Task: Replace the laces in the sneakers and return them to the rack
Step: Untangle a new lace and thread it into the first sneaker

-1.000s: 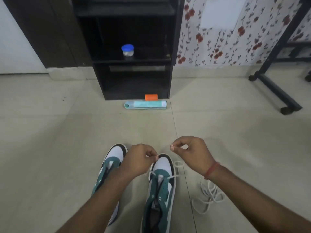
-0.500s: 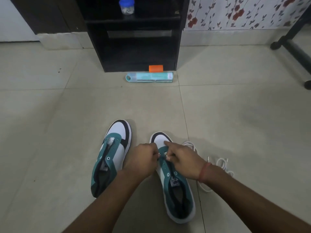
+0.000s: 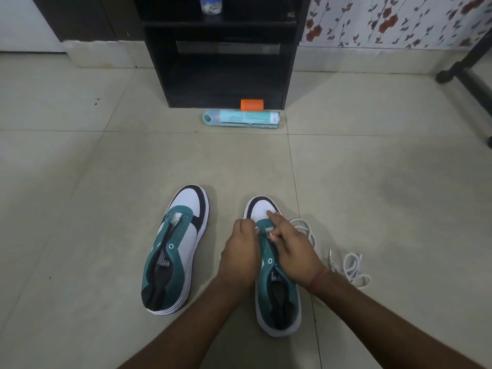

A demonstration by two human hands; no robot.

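Observation:
Two teal, white and black sneakers stand on the tiled floor, toes pointing away from me. The left sneaker (image 3: 175, 249) has no lace and lies untouched. Both hands meet over the front eyelets of the right sneaker (image 3: 278, 302). My left hand (image 3: 239, 254) pinches a bit of the white lace (image 3: 351, 267) at the left eyelet row, and my right hand (image 3: 292, 251) pinches it at the right row. The rest of the lace lies in loose loops on the floor to the sneaker's right. The black rack (image 3: 226, 62) stands ahead against the wall.
A blue-lidded jar (image 3: 210, 4) sits on a rack shelf. An orange object (image 3: 252, 105) and a teal tube-shaped pack (image 3: 242, 119) lie on the floor in front of the rack. A black stand's foot (image 3: 474, 86) crosses the far right.
My hands were apart above the sneaker, pulling lace ends; they have come down and together at its front eyelets. The view has tilted downward.

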